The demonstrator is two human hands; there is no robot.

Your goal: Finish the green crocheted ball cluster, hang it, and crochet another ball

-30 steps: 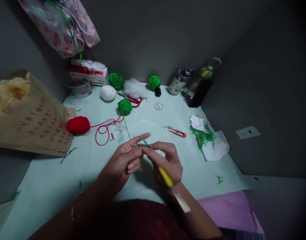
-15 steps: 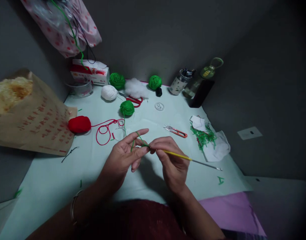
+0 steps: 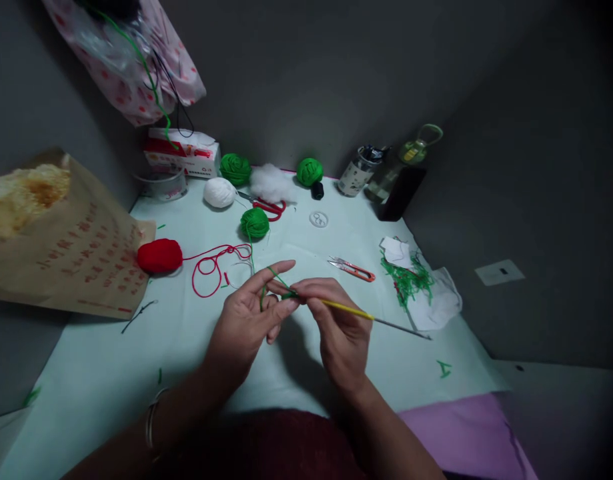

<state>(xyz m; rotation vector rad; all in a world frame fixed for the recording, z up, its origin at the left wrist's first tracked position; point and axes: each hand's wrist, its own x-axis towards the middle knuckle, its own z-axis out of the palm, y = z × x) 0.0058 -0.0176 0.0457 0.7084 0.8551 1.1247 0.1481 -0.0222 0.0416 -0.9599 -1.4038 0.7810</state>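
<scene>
Between thumb and fingers, my left hand (image 3: pixel 249 320) pinches a small piece of green yarn work, mostly hidden by the fingertips. Green yarn (image 3: pixel 277 276) loops over its raised index finger and runs back to a green yarn ball (image 3: pixel 255 223). My right hand (image 3: pixel 340 327) is closed on a crochet hook (image 3: pixel 347 308) with a yellow grip, its grey shaft pointing right. The hook's working tip is hidden at the left fingertips, where both hands meet. A red yarn ball (image 3: pixel 160 256) with a loose strand lies to the left.
Orange thread snips (image 3: pixel 352 269) lie beyond my right hand, with green yarn scraps (image 3: pixel 409 280) farther right. Behind are red-handled scissors (image 3: pixel 270 209), white stuffing (image 3: pixel 273 183) and a white yarn ball (image 3: pixel 219 193). A paper bag (image 3: pixel 96 257) stands left, a bottle (image 3: pixel 396 177) back right.
My right hand and the crochet hook have shifted slightly left, towards the left hand. The whole scene sits a little lower in view. Both hands keep their hold.
</scene>
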